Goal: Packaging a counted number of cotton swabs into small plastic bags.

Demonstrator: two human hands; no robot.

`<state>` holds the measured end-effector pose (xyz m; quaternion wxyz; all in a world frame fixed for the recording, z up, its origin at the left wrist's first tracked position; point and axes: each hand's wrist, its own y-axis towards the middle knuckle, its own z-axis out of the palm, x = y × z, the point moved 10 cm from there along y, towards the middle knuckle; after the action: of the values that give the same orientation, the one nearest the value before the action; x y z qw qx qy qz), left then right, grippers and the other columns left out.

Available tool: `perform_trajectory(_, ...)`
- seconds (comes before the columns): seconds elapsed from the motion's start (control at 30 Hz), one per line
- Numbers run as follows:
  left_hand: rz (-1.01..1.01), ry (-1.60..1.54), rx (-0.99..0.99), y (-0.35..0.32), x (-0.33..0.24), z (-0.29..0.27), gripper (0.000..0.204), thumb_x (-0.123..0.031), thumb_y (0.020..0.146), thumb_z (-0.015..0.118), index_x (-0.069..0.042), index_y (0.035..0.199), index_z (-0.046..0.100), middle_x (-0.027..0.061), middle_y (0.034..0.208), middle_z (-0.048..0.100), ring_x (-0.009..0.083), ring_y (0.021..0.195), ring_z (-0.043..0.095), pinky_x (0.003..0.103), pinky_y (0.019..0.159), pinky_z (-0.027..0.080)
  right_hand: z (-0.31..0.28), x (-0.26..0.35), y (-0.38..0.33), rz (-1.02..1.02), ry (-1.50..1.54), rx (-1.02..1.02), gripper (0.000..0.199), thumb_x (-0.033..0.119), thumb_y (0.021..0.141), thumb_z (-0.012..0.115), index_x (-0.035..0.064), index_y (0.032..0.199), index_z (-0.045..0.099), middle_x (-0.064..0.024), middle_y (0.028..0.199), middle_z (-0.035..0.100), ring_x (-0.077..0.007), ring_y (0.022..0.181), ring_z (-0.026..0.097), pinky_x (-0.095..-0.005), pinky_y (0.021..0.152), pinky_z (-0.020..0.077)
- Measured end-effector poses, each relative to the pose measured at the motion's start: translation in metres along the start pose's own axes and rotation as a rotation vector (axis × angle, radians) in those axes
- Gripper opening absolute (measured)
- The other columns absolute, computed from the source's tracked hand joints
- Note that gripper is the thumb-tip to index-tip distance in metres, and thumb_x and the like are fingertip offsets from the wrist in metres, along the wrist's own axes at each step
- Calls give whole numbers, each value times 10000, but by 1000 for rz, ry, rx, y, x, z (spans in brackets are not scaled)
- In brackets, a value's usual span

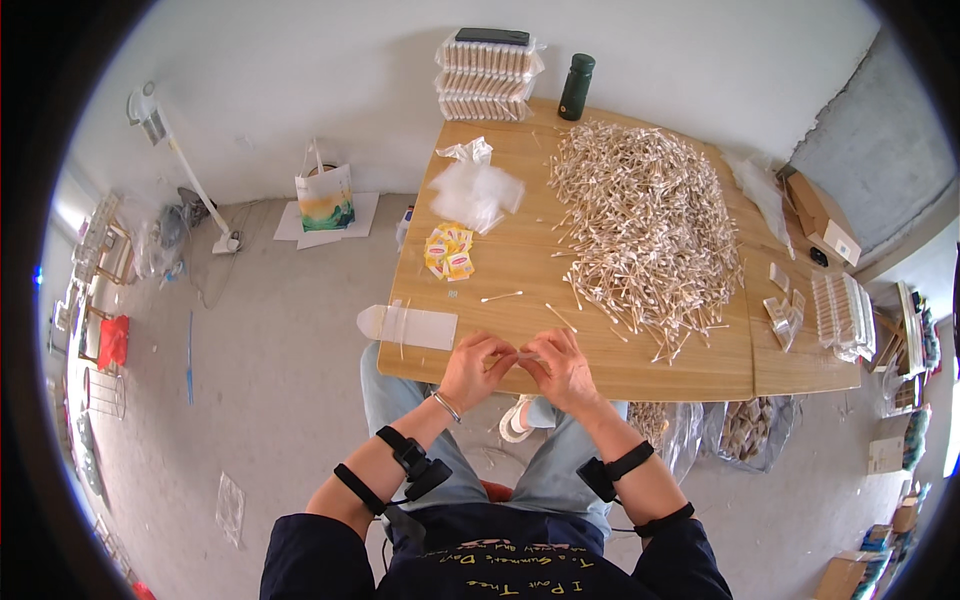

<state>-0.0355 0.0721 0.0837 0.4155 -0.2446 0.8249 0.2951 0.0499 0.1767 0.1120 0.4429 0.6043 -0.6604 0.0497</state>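
Note:
At the near edge of the wooden table [620,375], my left hand [476,368] and my right hand [563,370] meet fingertip to fingertip. Both are closed in a pinch on something small and pale that I cannot make out. A large heap of cotton swabs [650,230] spreads over the table beyond my right hand, and a few loose swabs [502,296] lie in front of my hands. To the left of my left hand rests a white card [432,329]. Farther off are small yellow-and-white labels [449,252] and a pile of clear plastic bags [478,193].
Stacked packs of swabs [485,85] with a dark phone [492,36] on top and a green bottle [576,88] stand at the back. More packs [843,315] sit at the right end. Below the table are filled plastic bags [750,430]; a white lamp [185,165] stands left.

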Motion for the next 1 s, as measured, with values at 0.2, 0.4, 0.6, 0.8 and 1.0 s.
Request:
perform_trajectory(0.2,92,108,-3,-1,-14,1,59,-65,775,696,-38,812,659,92,814,633,296,829,596,377,727,481,8,-8,1,34,15,29,82,49,748,715,81,795,656,-57,800,573,-284,820,538,-375,725,468)
perform_trajectory(0.4,61,32,-10,-3,-7,1,55,-53,779,694,-35,814,656,88,803,637,269,803,614,346,706,498,7,-23,-3,148,124,45,85,55,734,731,82,788,672,-61,762,570,-277,816,532,-373,726,459)
perform_trajectory(0.6,-155,-93,6,-9,16,3,89,-75,797,717,-16,832,660,100,793,664,204,699,653,280,620,516,11,-26,-4,153,153,84,98,61,724,745,77,793,678,-69,742,571,-277,804,535,-372,725,456)
perform_trajectory(0.8,-203,-84,13,-12,25,7,173,-98,791,732,-5,914,653,104,870,678,208,790,653,300,699,519,14,-43,-10,329,210,113,116,52,716,761,64,796,678,-70,730,577,-273,818,552,-376,712,457)
perform_trajectory(1.0,-158,-170,44,-7,9,17,252,-110,758,771,-21,973,673,99,906,681,176,806,633,294,729,514,10,-35,-10,196,180,64,217,56,718,767,45,920,689,-95,863,629,-288,896,581,-377,796,480)
